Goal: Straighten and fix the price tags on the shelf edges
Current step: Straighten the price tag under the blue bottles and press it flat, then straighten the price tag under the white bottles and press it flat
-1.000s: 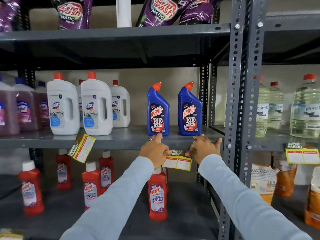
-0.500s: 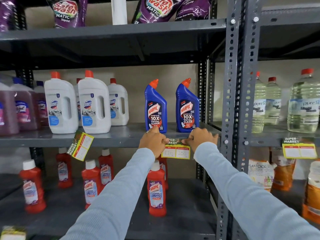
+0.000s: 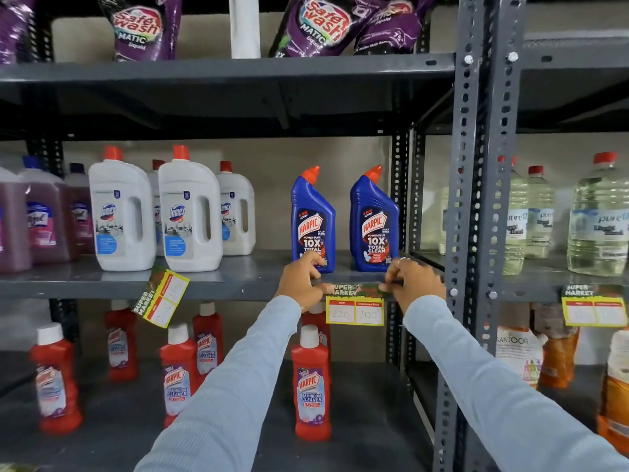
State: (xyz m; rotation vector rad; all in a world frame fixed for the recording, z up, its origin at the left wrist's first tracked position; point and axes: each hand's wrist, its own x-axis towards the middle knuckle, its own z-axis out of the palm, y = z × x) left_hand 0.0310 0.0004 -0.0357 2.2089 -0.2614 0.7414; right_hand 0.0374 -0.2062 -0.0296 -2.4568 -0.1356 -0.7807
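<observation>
Reaching from 6 o'clock, both your sleeves run up to the shelf edge (image 3: 238, 284). Your left hand (image 3: 299, 284) pinches the price tag (image 3: 355, 306) at its 9 o'clock end, your right hand (image 3: 413, 284) at 3 o'clock. Its long axis looks level, so just press along it. Blue Harpic bottles (image 3: 313, 219) stand right behind.

A shop: price tags (image 3: 355, 305) on stocked steel shelves (image 3: 218, 282).

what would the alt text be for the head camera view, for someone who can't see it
Two hands, left hand and right hand, press a yellow price tag level onto the grey shelf edge below two blue Harpic bottles. Further left, another tag hangs crooked under white Domex bottles.
</observation>
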